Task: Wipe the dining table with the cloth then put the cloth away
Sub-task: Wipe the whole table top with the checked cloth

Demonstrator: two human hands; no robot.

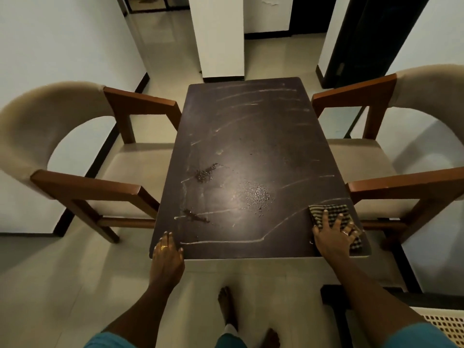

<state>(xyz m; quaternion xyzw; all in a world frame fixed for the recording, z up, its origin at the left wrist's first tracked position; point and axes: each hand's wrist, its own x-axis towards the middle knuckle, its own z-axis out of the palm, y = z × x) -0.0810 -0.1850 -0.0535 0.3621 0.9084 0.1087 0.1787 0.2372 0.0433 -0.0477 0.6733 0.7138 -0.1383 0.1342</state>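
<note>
A dark brown dining table (251, 126) stretches away from me, streaked with pale wipe marks. Dark crumbs (204, 173) lie left of centre, a patch of fine specks (256, 194) sits near the middle, and a dark smear (194, 217) is at the near left. A black-and-cream checked cloth (326, 210) lies flat on the near right corner. My right hand (331, 237) presses on it with fingers spread. My left hand (167, 257) rests on the near left table edge, holding nothing.
Two cushioned armchairs with wooden arms flank the table, one to the left (82, 182) and one to the right (401, 182). A white perforated basket (444, 327) is at the bottom right. My bare feet stand on the tiled floor (251, 285) below the near edge.
</note>
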